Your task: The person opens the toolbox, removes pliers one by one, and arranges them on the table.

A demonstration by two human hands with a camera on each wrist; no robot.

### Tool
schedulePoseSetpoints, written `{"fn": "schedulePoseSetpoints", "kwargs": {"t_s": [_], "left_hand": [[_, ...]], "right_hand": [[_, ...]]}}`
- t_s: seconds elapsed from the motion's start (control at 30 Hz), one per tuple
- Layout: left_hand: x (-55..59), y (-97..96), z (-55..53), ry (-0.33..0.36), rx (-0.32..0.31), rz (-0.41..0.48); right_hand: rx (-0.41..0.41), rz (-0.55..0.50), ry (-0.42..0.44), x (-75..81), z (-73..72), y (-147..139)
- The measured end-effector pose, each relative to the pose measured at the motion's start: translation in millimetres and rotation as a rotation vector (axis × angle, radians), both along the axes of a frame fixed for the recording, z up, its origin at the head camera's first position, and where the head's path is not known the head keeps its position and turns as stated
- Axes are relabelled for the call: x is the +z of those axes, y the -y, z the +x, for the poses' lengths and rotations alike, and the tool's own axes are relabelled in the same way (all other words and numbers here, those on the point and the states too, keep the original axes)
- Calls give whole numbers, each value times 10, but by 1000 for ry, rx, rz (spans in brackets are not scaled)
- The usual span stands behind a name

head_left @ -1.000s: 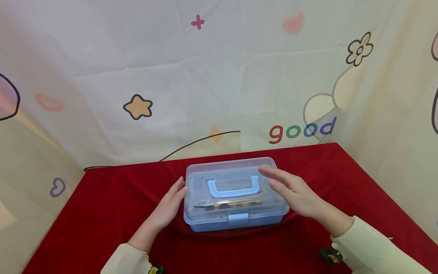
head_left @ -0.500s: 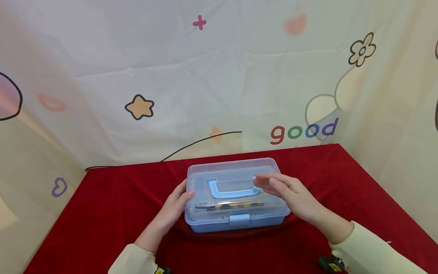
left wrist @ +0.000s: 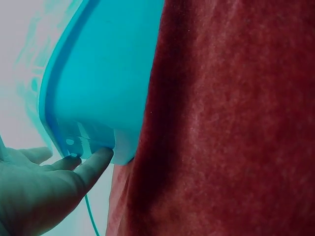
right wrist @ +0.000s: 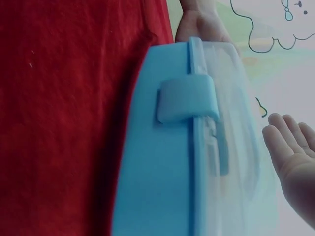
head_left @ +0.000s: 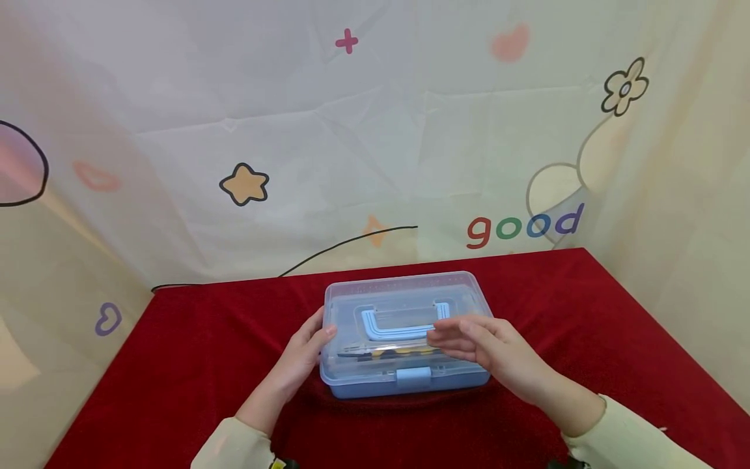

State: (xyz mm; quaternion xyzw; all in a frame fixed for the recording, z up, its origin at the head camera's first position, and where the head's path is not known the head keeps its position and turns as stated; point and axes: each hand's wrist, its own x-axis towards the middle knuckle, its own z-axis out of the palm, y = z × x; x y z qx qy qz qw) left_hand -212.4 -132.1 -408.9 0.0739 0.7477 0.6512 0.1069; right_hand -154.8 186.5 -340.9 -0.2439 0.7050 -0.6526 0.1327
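Note:
A plastic storage box [head_left: 404, 391] with a pale blue base and clear lid [head_left: 346, 306] stands on the red cloth, lid down. Its blue handle [head_left: 404, 333] lies flat on the lid, and the front latch [right wrist: 187, 98] bridges lid and base. Through the lid, a yellow and black item [head_left: 387, 353] shows; its kind is unclear. My left hand [head_left: 301, 355] rests against the box's left end, thumb on the lid edge, extended fingers [left wrist: 96, 167] touching the side. Above the lid's right front part is my right hand [head_left: 498, 352], fingers extended, holding nothing.
The red cloth [head_left: 205, 352] spreads around the box over the table. A pale printed curtain [head_left: 293, 130] hangs behind and at both sides, close to the table's back edge.
My left hand has come in against the box end, its thumb now on the lid edge. The right hand has moved left and toward the front over the lid. The box stays put.

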Motion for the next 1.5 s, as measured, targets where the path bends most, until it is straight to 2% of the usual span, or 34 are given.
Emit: {"fn": "schedulePoseSetpoints", "kwargs": {"t_s": [0.33, 0.6, 0.8, 1.0, 1.2, 1.5], "left_hand": [[5, 8, -16, 37, 14, -28], [78, 3, -39, 89, 16, -39], [126, -22, -57, 128, 44, -69], [154, -44, -66, 137, 71, -92], [174, -18, -53, 134, 72, -98], [186, -19, -54, 135, 65, -93]], "right_hand": [[108, -12, 168, -161, 58, 66], [124, -4, 284, -349, 106, 116], [96, 12, 349, -471, 134, 147], [61, 17, 410, -539, 140, 131], [22, 50, 475, -604, 126, 134], [-89, 121, 561, -757, 140, 165]]}}
